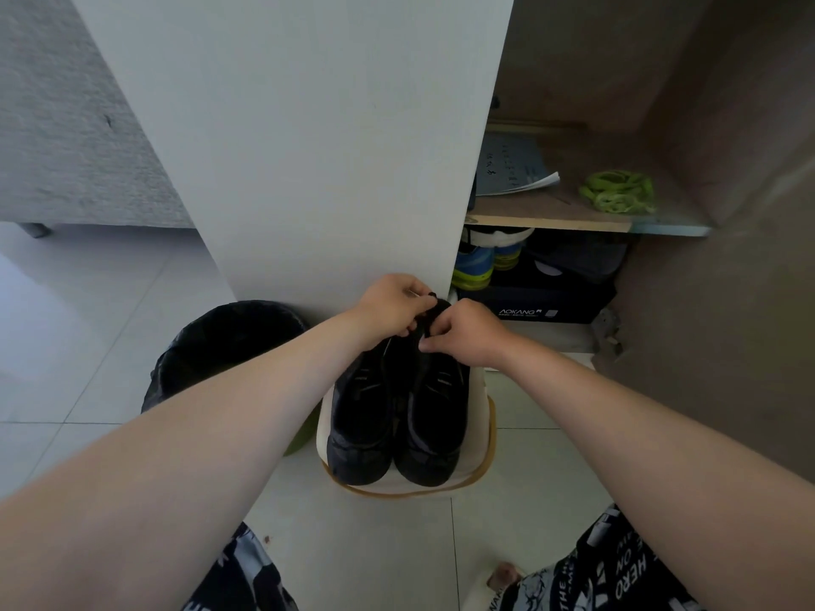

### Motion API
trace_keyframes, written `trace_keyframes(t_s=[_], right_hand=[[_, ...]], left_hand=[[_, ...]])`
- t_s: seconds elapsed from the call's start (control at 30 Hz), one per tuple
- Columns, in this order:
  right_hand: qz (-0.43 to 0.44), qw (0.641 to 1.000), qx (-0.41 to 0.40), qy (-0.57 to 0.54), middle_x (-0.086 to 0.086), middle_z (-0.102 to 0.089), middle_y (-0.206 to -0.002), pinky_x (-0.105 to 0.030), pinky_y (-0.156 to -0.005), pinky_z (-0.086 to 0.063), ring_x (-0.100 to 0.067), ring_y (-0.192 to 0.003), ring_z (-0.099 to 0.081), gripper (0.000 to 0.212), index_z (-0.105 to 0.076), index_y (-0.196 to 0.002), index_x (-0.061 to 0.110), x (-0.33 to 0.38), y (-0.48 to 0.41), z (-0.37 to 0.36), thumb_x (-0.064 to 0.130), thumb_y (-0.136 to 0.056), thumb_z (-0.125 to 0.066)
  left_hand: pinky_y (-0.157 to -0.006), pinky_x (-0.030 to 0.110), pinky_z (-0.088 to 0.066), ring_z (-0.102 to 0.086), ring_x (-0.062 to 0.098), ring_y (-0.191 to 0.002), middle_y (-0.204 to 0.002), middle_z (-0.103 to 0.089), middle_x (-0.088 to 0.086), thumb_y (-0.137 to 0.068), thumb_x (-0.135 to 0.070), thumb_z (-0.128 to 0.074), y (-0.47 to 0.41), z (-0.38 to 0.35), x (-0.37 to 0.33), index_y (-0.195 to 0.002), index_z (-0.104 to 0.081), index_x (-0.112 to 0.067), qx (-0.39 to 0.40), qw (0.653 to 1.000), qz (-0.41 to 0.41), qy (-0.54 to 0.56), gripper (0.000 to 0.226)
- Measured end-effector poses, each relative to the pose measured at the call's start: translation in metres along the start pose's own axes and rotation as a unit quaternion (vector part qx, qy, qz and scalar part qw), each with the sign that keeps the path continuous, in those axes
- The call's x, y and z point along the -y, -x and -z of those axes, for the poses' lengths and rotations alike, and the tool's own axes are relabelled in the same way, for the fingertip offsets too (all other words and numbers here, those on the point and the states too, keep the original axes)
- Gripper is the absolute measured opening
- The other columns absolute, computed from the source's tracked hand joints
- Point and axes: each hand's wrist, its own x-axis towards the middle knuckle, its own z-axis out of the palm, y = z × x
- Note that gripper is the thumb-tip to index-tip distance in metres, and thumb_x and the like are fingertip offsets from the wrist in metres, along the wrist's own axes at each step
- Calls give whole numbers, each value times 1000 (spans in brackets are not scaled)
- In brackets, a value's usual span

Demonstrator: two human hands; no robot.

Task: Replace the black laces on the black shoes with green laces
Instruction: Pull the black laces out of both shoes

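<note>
1. Two black shoes [399,416] stand side by side in the lower middle of the frame, toes toward the bottom edge, on a pale round stool [478,460] with a tan band around its rim.
2. The left hand [392,304] reaches in from the lower left and sits at the far end of the shoes, just above centre; its fingers are curled together around a bit of black lace [430,296] that pokes out near the knuckles.
3. The right hand [465,332] comes in from the lower right and meets the left one over the same spot, thumb and fingertips pinched shut on dark lace or shoe material; which of the two cannot be told, since black lies on black.
4. The two hands are just beside each other, nearly touching.
5. The green laces [617,191] lie in a loose bundle on a wooden shelf [551,220] at the upper right of the frame, well apart from the hands and shoes.
6. A booklet [516,167] lies on the same shelf, to the left of the green bundle.
7. Under the shelf, at middle right, sit a blue and yellow shoe [476,262] and a dark box [538,302] with white lettering.
8. A bin lined with a black bag [220,346] stands at middle left, beside the stool.
9. A white panel [308,147] rises behind the hands, filling the upper middle.
</note>
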Motion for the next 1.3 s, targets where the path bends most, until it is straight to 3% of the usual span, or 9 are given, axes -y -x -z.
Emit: trace_keyframes(t_s=[0.13,0.37,0.47,0.57,0.67,0.77,0.93,1.07,1.3], right_hand=[[-4,999,-45,19,4,-46,-53,-35,-58,-38,-15,-56,-46,45,-52,-49,21,-1,-3,2,35,-85,-76],[20,982,-154,-105,3,-45,-58,-30,-52,-30,-10,-54,-40,40,-52,-62,12,9,-6,6,30,-91,-71],[23,977,-140,-158,5,-44,-55,-21,-49,-30,-2,-48,-38,36,-58,-66,5,9,-5,5,26,-90,-74],[-9,981,-85,-176,6,-60,-71,-20,-59,-43,-5,-64,-55,19,-70,-88,8,5,-5,2,22,-82,-82],[-52,992,-1,-116,6,-67,-88,-18,-68,-47,-9,-80,-63,38,-72,-107,16,-1,-4,-2,24,-73,-89],[-56,994,8,-94,7,-67,-87,-14,-63,-43,-4,-76,-61,40,-74,-112,19,-2,-3,-2,26,-75,-88],[-44,998,1,-39,9,-60,-86,-16,-59,-40,-5,-75,-57,41,-71,-111,24,2,-2,-1,24,-74,-88],[-37,999,-9,-39,7,-59,-85,-17,-57,-39,-6,-71,-56,37,-68,-102,25,0,-2,-2,22,-72,-89],[-27,1000,3,-15,21,-62,-76,-19,-71,-42,-3,-80,-61,12,-79,-91,19,-2,-3,-3,24,-81,-83]], left_hand=[[-62,26,-57,-63,18,-72,-94,-65,8,-98,-1,-43,5,3,10,-115,-56,-10,55,995,71,34,23],[-78,21,-57,-68,13,-84,-93,-71,6,-87,-13,-73,9,10,25,-94,-72,-14,137,989,44,-28,7],[-78,26,-58,-67,16,-78,-81,-68,6,-88,-16,-72,8,7,27,-79,-69,-15,111,993,35,-35,10],[-69,29,-59,-67,20,-71,-83,-67,11,-94,-11,-63,6,3,26,-79,-59,-13,91,995,36,-33,16],[-55,26,-57,-69,24,-64,-83,-64,13,-98,-11,-57,3,8,19,-81,-50,-12,53,998,34,10,19],[-60,30,-53,-67,20,-68,-77,-64,8,-95,-19,-64,0,16,11,-81,-57,-14,5,997,-22,-67,16],[-70,40,-58,-65,22,-67,-77,-60,9,-97,-12,-58,0,17,4,-86,-55,-9,-55,997,-50,21,11],[-59,34,-59,-63,23,-59,-86,-64,10,-101,-13,-50,-2,22,-3,-91,-52,-10,-109,988,-47,103,11],[-57,29,-56,-70,22,-67,-88,-70,6,-101,-24,-53,3,25,2,-103,-57,-16,-58,992,-10,112,10]])
